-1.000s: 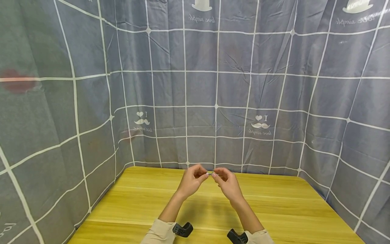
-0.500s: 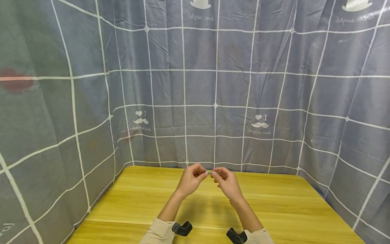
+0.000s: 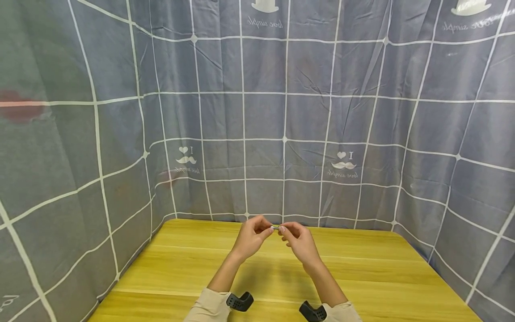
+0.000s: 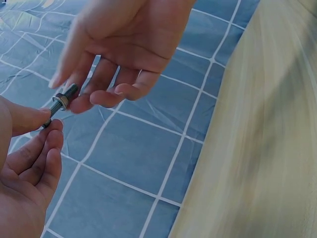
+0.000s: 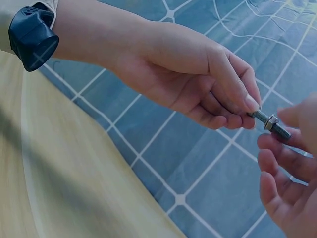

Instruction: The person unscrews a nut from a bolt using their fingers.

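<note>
My left hand (image 3: 248, 240) pinches a small metal bolt (image 4: 72, 90) at its head end between thumb and fingers, over the far part of the table. A hex nut (image 5: 271, 123) sits partway along the threaded shank, with thread showing on both sides. My right hand (image 3: 301, 243) is at the bolt's free end. In the left wrist view its index fingertip lies beside the thread, while the blurred thumb stands a little off the nut. The other right fingers hang loosely bent. The bolt's head is mostly hidden by the left fingertips.
A yellow wood-grain table (image 3: 362, 277) spreads under both forearms. Grey curtains (image 3: 265, 116) with white grid lines close in the back and both sides. Black wrist mounts (image 3: 240, 302) sit at the beige sleeve cuffs.
The right thumb and fingers have shifted slightly about the nut. The left hand keeps its pinch on the bolt in nearly the same place. The head view has moved very little.
</note>
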Available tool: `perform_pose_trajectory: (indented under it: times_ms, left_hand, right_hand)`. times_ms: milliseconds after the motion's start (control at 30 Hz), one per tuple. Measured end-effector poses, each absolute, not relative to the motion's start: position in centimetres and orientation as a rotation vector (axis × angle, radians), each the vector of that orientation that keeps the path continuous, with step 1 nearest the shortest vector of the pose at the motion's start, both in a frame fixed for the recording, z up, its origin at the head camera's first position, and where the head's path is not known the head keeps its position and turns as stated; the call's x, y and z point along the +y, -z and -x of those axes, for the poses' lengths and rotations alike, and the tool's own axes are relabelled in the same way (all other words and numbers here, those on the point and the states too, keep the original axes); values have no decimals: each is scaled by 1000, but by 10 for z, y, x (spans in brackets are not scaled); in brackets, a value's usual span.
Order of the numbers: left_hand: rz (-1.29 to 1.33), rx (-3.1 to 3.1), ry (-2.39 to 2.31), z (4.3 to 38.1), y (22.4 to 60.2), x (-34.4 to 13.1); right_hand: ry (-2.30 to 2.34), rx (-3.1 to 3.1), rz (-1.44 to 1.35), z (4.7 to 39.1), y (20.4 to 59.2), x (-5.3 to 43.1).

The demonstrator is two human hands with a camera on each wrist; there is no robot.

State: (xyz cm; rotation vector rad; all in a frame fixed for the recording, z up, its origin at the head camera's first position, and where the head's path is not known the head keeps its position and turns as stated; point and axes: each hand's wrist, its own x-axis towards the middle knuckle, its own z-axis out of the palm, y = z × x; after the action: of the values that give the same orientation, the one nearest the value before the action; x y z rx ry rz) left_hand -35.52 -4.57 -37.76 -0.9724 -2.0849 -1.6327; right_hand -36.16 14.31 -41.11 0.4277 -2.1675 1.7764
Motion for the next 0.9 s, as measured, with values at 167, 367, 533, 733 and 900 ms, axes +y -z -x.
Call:
perform_pose_trajectory:
  times_ms: [167, 367, 533, 733, 900]
  left_hand:
    - [968, -2077, 1633, 355, 378, -45]
    - [966, -2067, 1640, 355, 378, -45]
    - [990, -2073, 1637, 355, 378, -46]
    - [989, -2077, 1639, 355, 379, -46]
    - [995, -2080, 1632, 356, 378, -46]
  right_hand:
    - [-1787, -2143, -436, 363, 412, 143]
    - [-1746, -2140, -426, 361, 412, 142]
    - [-1734, -2118, -426, 360, 412, 140]
    - [-1749, -2086, -457, 359, 413, 140]
    - [-1732, -2100, -423, 360, 413, 139]
